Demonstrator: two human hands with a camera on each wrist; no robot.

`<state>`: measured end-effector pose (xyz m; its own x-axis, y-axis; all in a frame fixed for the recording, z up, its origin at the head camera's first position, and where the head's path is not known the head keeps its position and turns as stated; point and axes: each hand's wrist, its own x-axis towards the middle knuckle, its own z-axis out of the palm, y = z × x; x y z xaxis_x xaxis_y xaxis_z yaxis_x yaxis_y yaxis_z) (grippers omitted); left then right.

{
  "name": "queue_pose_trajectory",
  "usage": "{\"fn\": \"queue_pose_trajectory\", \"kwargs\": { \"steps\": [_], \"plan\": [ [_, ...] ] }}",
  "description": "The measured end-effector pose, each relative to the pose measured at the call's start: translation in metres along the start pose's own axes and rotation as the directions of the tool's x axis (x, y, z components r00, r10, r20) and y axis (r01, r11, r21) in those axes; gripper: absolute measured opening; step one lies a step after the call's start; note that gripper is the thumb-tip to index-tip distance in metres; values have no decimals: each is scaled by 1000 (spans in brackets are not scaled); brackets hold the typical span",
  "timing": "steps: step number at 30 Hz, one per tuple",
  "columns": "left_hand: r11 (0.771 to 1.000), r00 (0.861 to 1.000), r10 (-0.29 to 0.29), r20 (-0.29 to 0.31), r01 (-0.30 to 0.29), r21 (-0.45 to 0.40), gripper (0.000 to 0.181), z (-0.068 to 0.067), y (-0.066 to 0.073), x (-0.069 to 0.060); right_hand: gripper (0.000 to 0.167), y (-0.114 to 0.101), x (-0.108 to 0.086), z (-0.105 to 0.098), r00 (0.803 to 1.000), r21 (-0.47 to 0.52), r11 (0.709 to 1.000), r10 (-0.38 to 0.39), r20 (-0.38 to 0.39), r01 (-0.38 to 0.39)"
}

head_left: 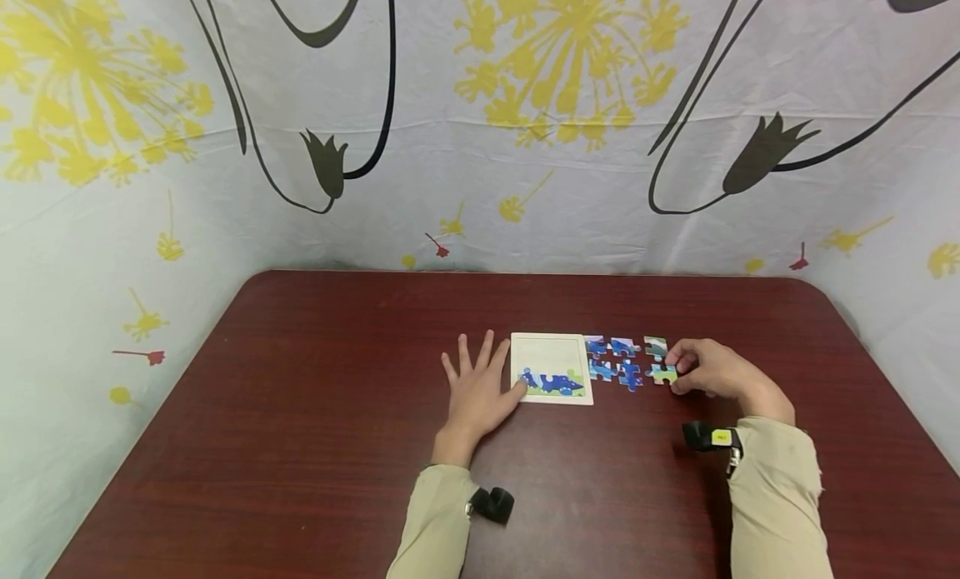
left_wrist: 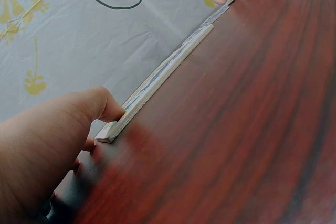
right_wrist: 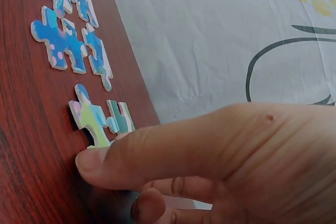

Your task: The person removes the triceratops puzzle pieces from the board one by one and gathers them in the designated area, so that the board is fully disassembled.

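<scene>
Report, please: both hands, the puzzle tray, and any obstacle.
Left hand spread, touching tray. Right hand pinching yellow-green piece. Tray filled only along bottom; other pieces loose alongside. No obstruction visible.

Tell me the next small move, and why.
Probably bring the lime piece toward the bare part of the tray: the right hand appears to pinch the piece's edge, the left hand touches the tray, and only its bottom strip looks filled.

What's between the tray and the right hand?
In the head view, four bluish puzzle pieces beside the tray, then two greenish ones at the right hand.
</scene>
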<state>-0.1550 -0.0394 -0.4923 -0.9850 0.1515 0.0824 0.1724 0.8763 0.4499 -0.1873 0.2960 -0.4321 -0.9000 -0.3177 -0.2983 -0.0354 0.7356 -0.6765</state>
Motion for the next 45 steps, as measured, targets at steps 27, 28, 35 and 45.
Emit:
{"fn": "queue_pose_trajectory", "kwargs": {
  "steps": [27,28,35,45],
  "plan": [
    [1000,1000,-3,-3,3,-6,71,0,-1,-1,23,-41,4,9,989,-165,978,-138,-61,126],
    [1000,1000,-2,-2,2,-5,71,0,-1,0,21,-46,6,13,985,-185,972,-159,-66,145],
    [1000,1000,-2,0,2,4,72,1,0,0,10,-77,21,44,951,-238,929,-303,-52,283],
    [1000,1000,1,20,-2,15,72,0,-1,1,24,-107,36,93,915,-166,900,-394,85,403]
  ]
}}
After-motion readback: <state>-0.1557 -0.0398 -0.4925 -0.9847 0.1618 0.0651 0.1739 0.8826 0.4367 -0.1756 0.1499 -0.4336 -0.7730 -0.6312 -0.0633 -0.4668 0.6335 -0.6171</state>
